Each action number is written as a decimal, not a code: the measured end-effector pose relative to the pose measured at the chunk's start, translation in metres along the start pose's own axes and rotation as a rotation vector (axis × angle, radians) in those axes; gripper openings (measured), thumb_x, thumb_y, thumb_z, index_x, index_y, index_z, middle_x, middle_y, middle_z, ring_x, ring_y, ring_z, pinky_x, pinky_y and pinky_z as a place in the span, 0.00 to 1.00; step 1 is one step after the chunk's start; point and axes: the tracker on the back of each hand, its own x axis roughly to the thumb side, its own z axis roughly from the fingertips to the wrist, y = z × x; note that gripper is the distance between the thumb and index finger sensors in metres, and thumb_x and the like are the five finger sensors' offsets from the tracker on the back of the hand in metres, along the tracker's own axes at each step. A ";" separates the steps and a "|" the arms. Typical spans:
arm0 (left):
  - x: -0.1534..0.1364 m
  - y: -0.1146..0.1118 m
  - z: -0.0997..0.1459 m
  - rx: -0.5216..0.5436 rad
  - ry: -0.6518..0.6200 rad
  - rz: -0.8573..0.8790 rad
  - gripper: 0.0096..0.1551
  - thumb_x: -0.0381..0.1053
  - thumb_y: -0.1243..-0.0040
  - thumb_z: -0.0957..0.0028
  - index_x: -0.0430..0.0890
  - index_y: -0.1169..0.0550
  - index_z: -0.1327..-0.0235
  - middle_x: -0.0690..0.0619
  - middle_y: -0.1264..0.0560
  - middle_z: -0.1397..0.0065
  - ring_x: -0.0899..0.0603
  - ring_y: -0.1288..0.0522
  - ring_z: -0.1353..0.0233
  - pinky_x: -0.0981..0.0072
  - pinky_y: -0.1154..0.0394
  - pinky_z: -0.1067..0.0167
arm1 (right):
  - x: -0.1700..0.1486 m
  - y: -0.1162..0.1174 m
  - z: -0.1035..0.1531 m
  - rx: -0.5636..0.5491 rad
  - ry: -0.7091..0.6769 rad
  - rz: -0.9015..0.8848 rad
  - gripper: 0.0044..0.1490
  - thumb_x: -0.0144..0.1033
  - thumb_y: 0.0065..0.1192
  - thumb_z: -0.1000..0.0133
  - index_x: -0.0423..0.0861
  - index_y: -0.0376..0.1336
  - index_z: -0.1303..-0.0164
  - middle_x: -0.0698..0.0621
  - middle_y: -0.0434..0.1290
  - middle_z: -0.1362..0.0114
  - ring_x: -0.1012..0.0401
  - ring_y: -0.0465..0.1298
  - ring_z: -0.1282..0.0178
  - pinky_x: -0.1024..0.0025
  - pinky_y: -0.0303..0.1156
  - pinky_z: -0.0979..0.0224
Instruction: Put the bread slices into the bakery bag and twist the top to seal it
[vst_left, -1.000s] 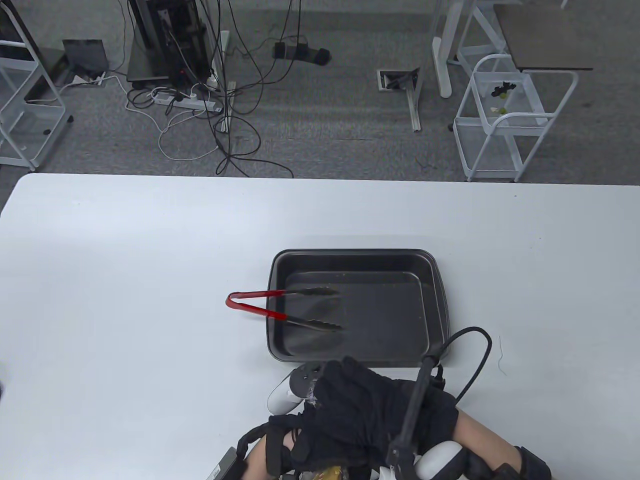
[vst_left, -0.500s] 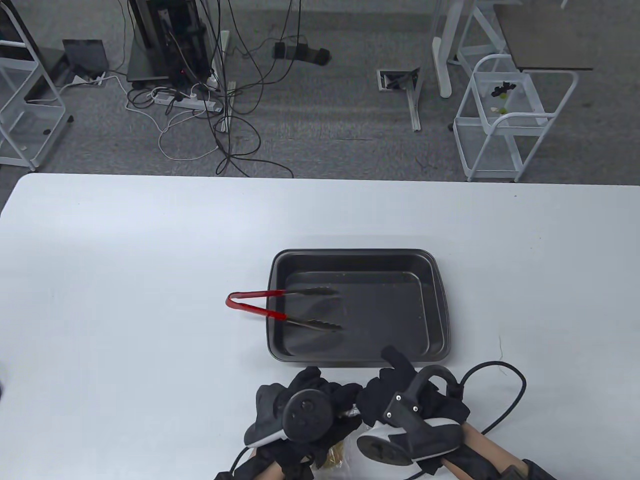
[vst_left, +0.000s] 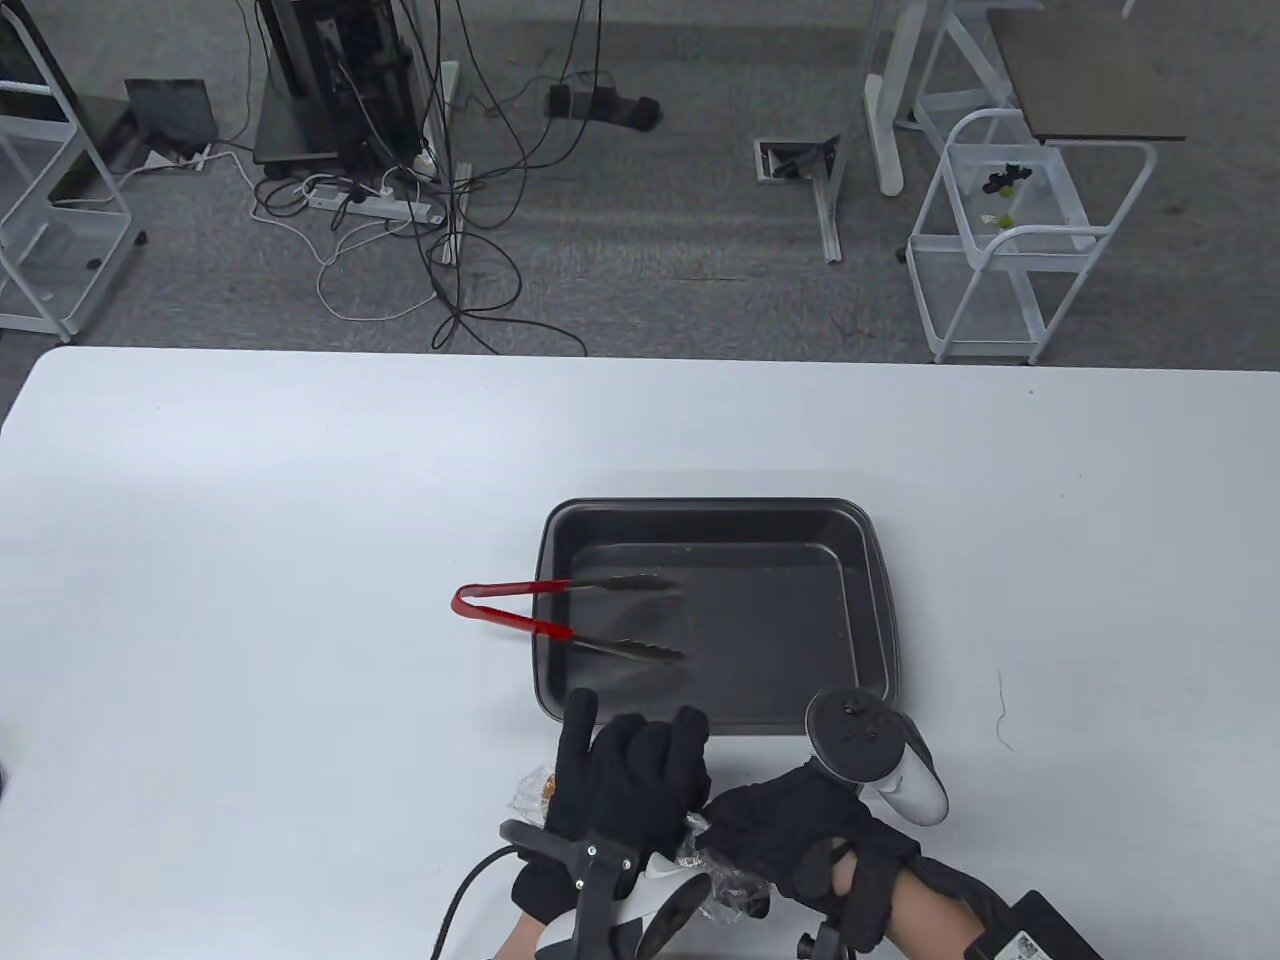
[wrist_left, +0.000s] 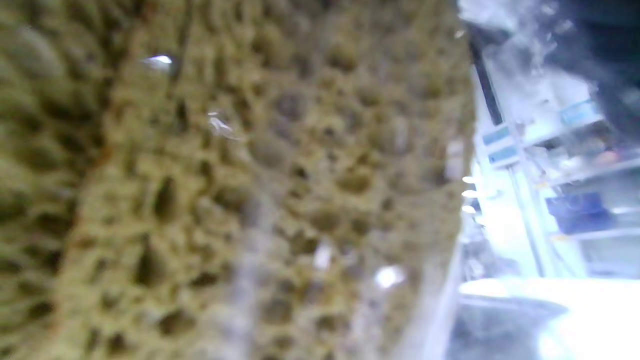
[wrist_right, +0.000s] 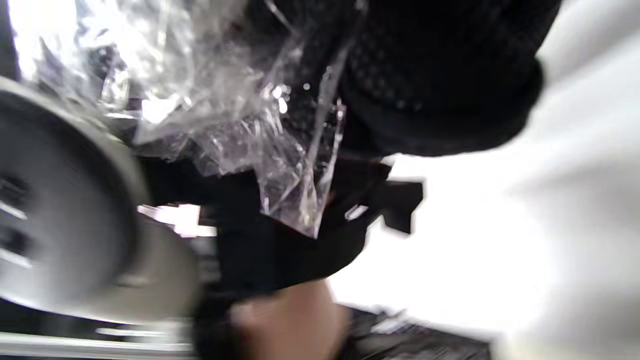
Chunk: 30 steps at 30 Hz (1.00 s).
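a dark baking tray (vst_left: 715, 520) sits on the white table (vst_left: 250, 560), at about 12 o'clock from the hands; red-handled tongs (vst_left: 560, 618) lie across its 9 o'clock rim, handles out over the table, dark tips inside the tray pointing toward 3 o'clock; nothing lies between the tray and the hands; beyond the far table edge there are cables (vst_left: 440, 200) on the grey floor and a white wire cart (vst_left: 1010, 240) at about 2 o'clock.

the clear bakery bag (vst_left: 722, 880) is at the near edge of the table, close to 6 o'clock from the tray, mostly hidden under the two gloves; a bit of bread (vst_left: 540, 788) inside the film shows at 9 o'clock of the left hand (vst_left: 620, 790); the bag's long axis seems to run 9 to 3 o'clock, crumpled top toward the right hand (vst_left: 800, 835) (much is covered, so this is not certain); the left wrist view is filled by a porous bread slice (wrist_left: 225, 190) seen through film.

left grip: fingers spread over the bread end of the bag, and whether they clasp it i cannot tell; right grip: fingers clenched around the bunched film of the bag top.
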 end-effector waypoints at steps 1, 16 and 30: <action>0.000 0.003 0.001 0.042 0.013 -0.007 0.29 0.64 0.54 0.45 0.57 0.30 0.32 0.59 0.21 0.41 0.46 0.21 0.37 0.35 0.47 0.17 | -0.014 0.006 -0.006 0.067 -0.063 -0.183 0.30 0.40 0.61 0.54 0.29 0.76 0.61 0.38 0.86 0.65 0.50 0.84 0.75 0.41 0.71 0.35; -0.002 0.008 0.001 0.034 -0.274 -0.028 0.30 0.57 0.37 0.47 0.60 0.34 0.32 0.61 0.21 0.39 0.48 0.20 0.33 0.38 0.43 0.16 | -0.059 0.015 -0.027 0.148 -0.309 -0.679 0.31 0.40 0.59 0.52 0.27 0.75 0.61 0.39 0.86 0.67 0.50 0.84 0.77 0.41 0.73 0.35; -0.028 -0.020 -0.013 -0.305 0.003 0.165 0.26 0.55 0.44 0.44 0.49 0.28 0.34 0.57 0.15 0.49 0.45 0.13 0.44 0.37 0.34 0.19 | -0.051 -0.017 0.013 -0.176 -0.045 -0.351 0.56 0.58 0.54 0.43 0.25 0.47 0.25 0.25 0.66 0.33 0.34 0.75 0.46 0.28 0.57 0.32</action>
